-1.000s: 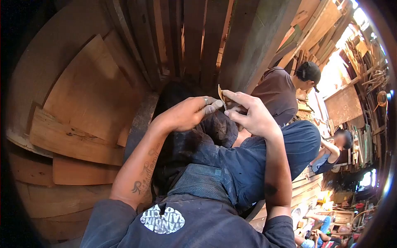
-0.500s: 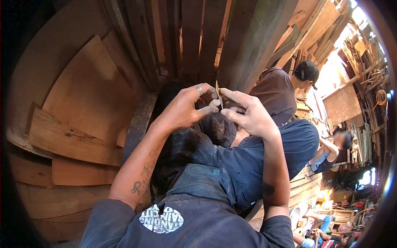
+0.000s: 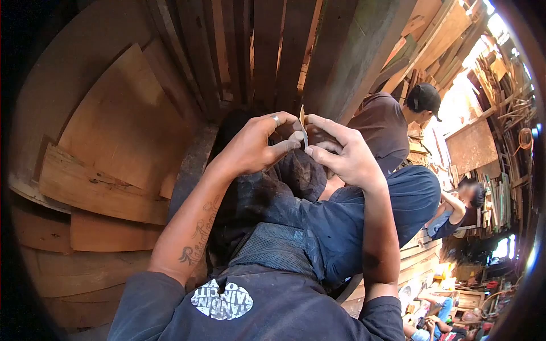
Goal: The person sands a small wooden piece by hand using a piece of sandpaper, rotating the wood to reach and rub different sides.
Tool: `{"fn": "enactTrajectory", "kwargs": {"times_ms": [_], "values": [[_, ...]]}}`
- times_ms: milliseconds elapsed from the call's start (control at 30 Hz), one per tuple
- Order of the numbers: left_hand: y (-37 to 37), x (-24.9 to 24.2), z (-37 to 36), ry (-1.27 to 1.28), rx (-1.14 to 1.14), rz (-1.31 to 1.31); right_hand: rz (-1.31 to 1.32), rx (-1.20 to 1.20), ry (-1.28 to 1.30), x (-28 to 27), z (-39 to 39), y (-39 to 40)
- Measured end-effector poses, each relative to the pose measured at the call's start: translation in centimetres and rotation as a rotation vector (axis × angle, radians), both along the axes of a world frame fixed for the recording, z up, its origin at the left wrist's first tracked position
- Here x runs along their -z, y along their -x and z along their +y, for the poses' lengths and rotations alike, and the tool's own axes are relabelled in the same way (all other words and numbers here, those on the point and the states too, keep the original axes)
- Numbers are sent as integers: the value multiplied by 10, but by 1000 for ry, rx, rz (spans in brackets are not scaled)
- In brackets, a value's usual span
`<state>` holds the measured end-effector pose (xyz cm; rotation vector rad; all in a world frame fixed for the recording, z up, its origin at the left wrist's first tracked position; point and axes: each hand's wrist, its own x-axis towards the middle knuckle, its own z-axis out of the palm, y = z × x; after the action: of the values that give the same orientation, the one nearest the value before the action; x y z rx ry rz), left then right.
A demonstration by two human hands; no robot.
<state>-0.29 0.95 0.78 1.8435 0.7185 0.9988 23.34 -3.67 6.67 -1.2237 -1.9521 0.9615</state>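
- In the head view, what I'd watch is the thin strip [image 3: 303, 128]: it stands on edge between the two hands, above the lap, so a loose pinch could let it drop into the folds of the dark trousers [image 3: 398, 196]
- Uneven pressure would be my other worry; if one side pushes harder than the other, something that slender might crease, crack or tear, depending on what it's made of
- There's a person in a dark cap [image 3: 389, 131] just beyond the right hand [image 3: 344, 153], and a nudge from over there could spoil the hold
- That right hand has its thumb and index finger closed on the strip, the other fingers curled in behind
- The left hand [image 3: 253, 145], a ring [image 3: 276, 120] on one finger, brings its bent fingers and thumb up to the strip's other side; from here I can't tell whether they pinch it or merely rest against it
- The strip itself looks narrow and slightly bowed, coming to a point at the upper end, warm tan up there and paler, greyish lower down
- It's turned nearly edge-on, so its broad face hardly shows, with dark wooden slats [image 3: 264, 57] rising beyond it
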Motion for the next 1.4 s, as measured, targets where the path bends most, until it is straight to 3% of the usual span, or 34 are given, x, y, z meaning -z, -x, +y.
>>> {"fn": "enactTrajectory", "kwargs": {"times_ms": [67,200,333,467,600,900,1000,1200,1400], "values": [[0,3,0,-9,-20,0,-132,37,11,3,3,-5],[-2,4,1,-23,-10,-34,127,-8,6,1,1,-1],[0,2,1,-54,-24,-16,-164,51,-92,8,5,-5],[-1,-1,0,-59,-25,-18,79,6,-32,0,2,-2],[-3,3,1,-189,-65,-16,7,54,-101,2,6,-7],[-5,-4,-3,-122,-83,-65,137,80,-120,-1,1,-4],[-7,-1,-2,-171,-74,-73,9,83,-114,1,4,-6],[-2,-13,-5,42,-3,50,-54,93,-126,1,5,-5],[-1,-7,-2,-18,-18,46,-57,101,-82,4,5,-3]]}}
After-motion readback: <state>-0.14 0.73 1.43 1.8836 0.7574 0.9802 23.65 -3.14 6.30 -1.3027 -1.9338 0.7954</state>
